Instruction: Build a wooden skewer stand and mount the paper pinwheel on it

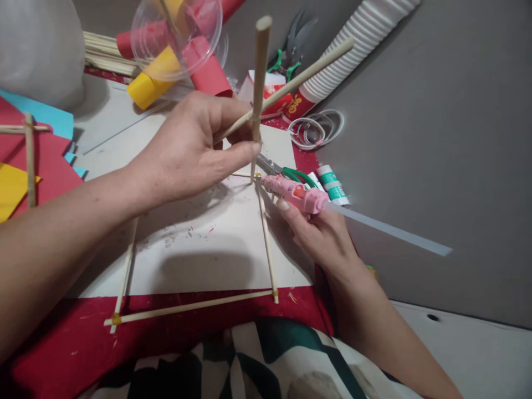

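From my remote view I read one gold character, seemingly 福, on the red cup. I can't decipher any other lettering.

Two hands: one left hand, one right hand. Two loose sticks cross in the left. Three sides of a stick frame show plainly, with a short bit of a fourth, and three yellowish joints. One pink glue gun, one glue stick, one pair of scissors, one pair of pruners. One stack of paper cups — the cups themselves too tight to count. Two yellow tubes, at least three red tubes — some overlap.
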`<state>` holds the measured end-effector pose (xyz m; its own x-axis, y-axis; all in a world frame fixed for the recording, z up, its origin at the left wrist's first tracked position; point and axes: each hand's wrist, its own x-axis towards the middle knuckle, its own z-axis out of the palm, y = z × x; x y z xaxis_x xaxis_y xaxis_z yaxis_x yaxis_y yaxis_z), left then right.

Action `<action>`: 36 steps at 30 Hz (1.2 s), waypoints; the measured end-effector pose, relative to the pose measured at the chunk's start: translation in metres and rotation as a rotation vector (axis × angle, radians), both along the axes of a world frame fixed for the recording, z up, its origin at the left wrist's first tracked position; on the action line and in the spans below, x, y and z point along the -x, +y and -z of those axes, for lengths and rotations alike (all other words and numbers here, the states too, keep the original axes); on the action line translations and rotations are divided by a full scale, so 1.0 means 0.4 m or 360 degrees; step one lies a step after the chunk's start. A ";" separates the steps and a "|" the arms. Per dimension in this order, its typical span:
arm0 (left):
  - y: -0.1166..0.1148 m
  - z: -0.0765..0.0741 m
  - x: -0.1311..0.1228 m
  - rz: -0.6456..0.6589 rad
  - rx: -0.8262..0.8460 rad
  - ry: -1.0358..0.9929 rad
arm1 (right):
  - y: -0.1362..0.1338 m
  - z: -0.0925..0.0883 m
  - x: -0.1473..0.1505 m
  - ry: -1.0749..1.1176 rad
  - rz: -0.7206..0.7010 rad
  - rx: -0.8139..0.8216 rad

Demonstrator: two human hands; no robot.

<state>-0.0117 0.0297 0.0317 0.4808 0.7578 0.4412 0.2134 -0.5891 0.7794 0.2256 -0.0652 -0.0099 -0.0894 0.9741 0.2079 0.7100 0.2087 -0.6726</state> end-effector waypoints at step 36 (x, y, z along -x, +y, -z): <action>-0.005 -0.011 -0.010 0.0028 0.0269 -0.0154 | -0.013 0.020 -0.010 -0.0357 0.0022 -0.0048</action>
